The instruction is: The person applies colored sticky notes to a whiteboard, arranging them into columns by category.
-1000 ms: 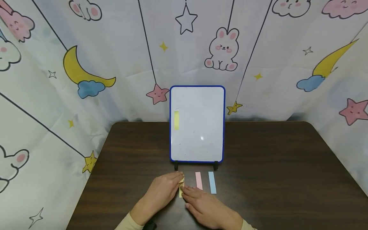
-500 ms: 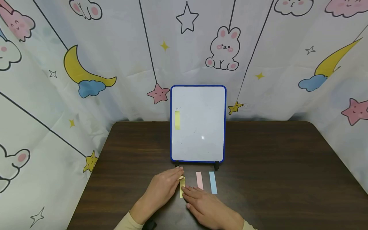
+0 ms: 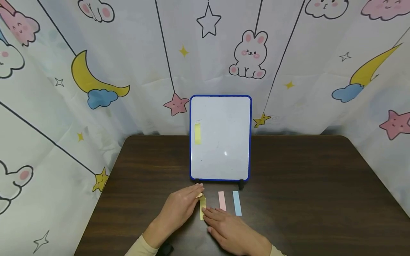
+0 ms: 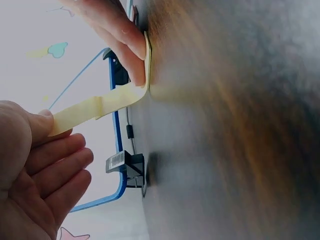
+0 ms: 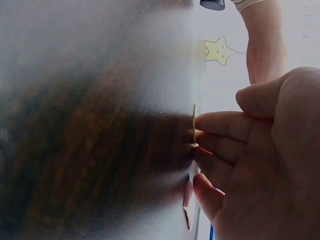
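Observation:
A pale yellow sticky-note strip (image 3: 203, 210) lies on the table before the whiteboard. Thumb and fingers of my left hand (image 3: 179, 206) pinch its far end. In the left wrist view, the strip (image 4: 80, 111) curves up off the table from the spot held down. My right hand (image 3: 232, 227) presses the near part against the table with straight fingertips, which the right wrist view shows at the thin yellow edge (image 5: 194, 125). To the right lie a pink strip (image 3: 222, 201) and a blue strip (image 3: 237, 203), apart from each other.
A blue-framed whiteboard (image 3: 221, 153) stands on black feet at the back of the dark wooden table (image 3: 304, 192). Near its left edge sticks another yellow strip (image 3: 197, 134). Behind hangs a printed curtain (image 3: 141, 64).
My left hand has moved slightly up and away from the right hand, lifting the far end of the yellow strip. The right hand stays in place.

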Tool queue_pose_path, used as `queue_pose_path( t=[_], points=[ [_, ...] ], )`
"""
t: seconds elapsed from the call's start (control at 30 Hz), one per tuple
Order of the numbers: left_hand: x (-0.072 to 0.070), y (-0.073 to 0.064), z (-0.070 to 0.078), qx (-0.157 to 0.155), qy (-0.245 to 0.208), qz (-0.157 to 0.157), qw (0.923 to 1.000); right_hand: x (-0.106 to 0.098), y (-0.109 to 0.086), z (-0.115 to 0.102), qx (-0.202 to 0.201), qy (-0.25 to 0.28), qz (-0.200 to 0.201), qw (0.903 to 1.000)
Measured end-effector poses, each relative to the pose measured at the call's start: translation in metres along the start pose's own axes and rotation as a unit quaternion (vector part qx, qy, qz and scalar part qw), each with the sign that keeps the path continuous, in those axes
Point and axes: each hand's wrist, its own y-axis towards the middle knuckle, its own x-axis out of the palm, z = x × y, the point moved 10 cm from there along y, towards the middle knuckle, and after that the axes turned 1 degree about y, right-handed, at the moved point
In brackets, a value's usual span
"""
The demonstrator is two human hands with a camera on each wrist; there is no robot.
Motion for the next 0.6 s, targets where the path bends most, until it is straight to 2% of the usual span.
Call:
queue_pose_path(
  t=[0.27,0.6],
  points=[
    [-0.004,-0.002,-0.003,-0.002,-0.013,0.024,0.9996,0.004,0.002,0.003,0.010,0.013,-0.019,0.9997],
    [-0.015,0.001,-0.002,0.007,-0.031,0.060,0.9977,0.004,0.002,0.003,0.011,0.010,-0.018,0.9997]
  ],
)
